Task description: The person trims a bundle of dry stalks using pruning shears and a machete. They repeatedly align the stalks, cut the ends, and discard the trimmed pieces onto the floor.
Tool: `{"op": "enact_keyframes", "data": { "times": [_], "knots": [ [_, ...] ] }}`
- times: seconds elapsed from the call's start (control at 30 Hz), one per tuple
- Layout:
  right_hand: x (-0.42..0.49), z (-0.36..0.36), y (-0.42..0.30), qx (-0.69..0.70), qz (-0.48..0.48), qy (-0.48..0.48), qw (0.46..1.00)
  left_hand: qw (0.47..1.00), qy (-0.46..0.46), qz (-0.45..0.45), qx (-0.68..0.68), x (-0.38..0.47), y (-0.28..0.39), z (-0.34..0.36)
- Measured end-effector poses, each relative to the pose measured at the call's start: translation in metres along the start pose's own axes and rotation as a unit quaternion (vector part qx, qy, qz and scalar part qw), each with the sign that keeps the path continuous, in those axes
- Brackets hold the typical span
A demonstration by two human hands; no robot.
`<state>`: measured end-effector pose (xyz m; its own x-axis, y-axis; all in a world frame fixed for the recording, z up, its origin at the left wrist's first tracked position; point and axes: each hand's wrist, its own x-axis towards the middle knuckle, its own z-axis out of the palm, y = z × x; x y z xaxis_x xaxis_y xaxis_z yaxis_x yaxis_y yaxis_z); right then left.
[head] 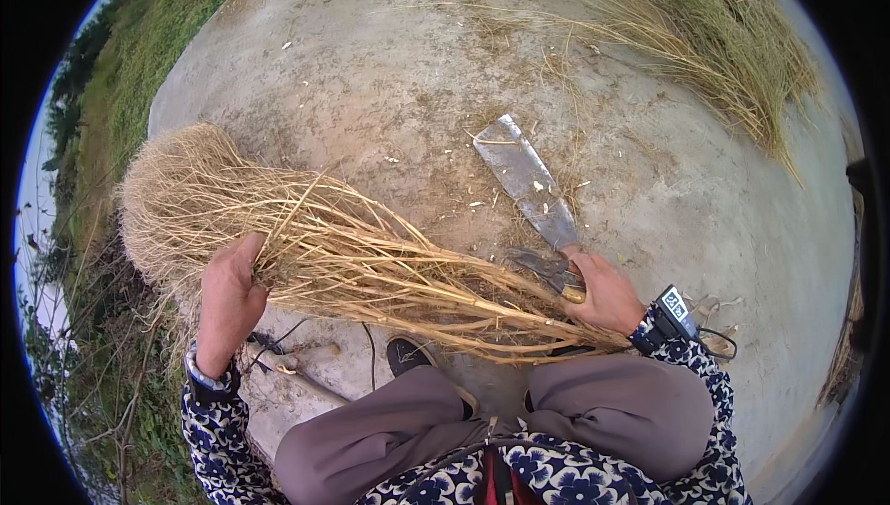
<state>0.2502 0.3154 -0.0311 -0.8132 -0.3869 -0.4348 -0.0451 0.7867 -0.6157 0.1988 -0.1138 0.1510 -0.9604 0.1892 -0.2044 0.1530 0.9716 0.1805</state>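
A large bundle of dry, stripped plant stalks (389, 261) lies across in front of my shins, its bushy, fine-twigged end at the left and its thick stalk ends at the right. My left hand (233, 289) is closed on some thin stems at the bundle's upper side, near the bushy part. At the thick ends, my right hand (603, 293) holds a tool with a yellowish handle and a dark blade (539, 263). A broad, flat metal blade (525, 181) lies on the concrete, its near end by my right fingers; its handle is mostly hidden.
Greenish uncut stalks (723, 39) lie in a heap at the upper right. Bits of stalk and dirt litter the concrete floor (361, 67). A cut branch (313, 387) lies by my left knee, near a dark cord (370, 352). Grass and shrubs border the left edge.
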Motion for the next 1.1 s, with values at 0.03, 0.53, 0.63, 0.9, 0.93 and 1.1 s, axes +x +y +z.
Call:
{"op": "enact_keyframes", "data": {
  "times": [0.03, 0.53, 0.63, 0.9, 0.93, 1.1],
  "knots": [
    [0.002, 0.0, -0.001, -0.033, -0.016, -0.002, 0.999, 1.0, -0.004, -0.006, 0.001, 0.0, 0.0, 0.0],
    [0.014, 0.015, -0.002, -0.119, -0.068, -0.053, 0.989, 0.993, -0.009, 0.036, 0.109, -0.002, -0.013, 0.01],
    [0.014, 0.016, -0.002, -0.128, -0.063, -0.062, 0.988, 0.994, -0.013, -0.031, 0.1, 0.01, -0.006, 0.02],
    [0.012, 0.018, -0.002, -0.133, -0.067, -0.052, 0.987, 0.976, -0.103, 0.171, 0.089, 0.045, 0.059, 0.126],
    [0.012, 0.017, -0.002, -0.142, -0.062, -0.057, 0.986, 0.973, -0.11, 0.178, 0.096, 0.047, 0.057, 0.135],
    [0.017, 0.021, 0.0, -0.131, -0.071, -0.058, 0.987, 0.963, -0.087, 0.225, 0.119, 0.04, 0.057, 0.15]
  ]
}}
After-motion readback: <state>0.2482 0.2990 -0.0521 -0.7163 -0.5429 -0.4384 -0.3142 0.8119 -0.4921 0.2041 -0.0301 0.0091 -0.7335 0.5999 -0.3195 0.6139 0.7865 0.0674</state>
